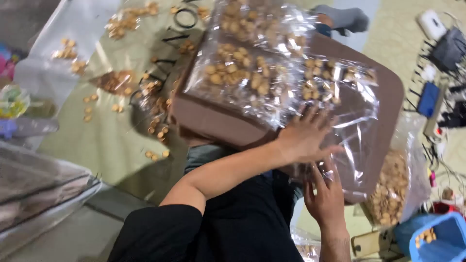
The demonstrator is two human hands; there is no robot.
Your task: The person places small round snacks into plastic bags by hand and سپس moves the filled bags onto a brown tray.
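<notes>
Your right hand (pixel 326 194) sits nearest you, fingers curled up under the near edge of the brown board (pixel 383 97), pinching the loose clear film there. Your left hand (pixel 305 138) lies open and flat, fingers spread, pressing the clear plastic bag (pixel 272 73) of small round golden biscuits against the board's near edge. The bag rests across the board's upper face, reaching toward its far left corner, with slack film trailing over the right side. Keep the flat palm steady so the bag does not slide, and keep the lower grip on film only, clear of the biscuits, since they appear brittle. Just beyond the board's near right corner stands a second clear bag of biscuits (pixel 391 189), upright and open-topped; a blue tub (pixel 444 240) with a few biscuits sits at the lower right. Left of the board, loose biscuits (pixel 116 82) lie scattered over a pale green sheet (pixel 111 140) bearing black lettering. Farther off, on the right, black cables and chargers (pixel 444 53) lie clustered.
</notes>
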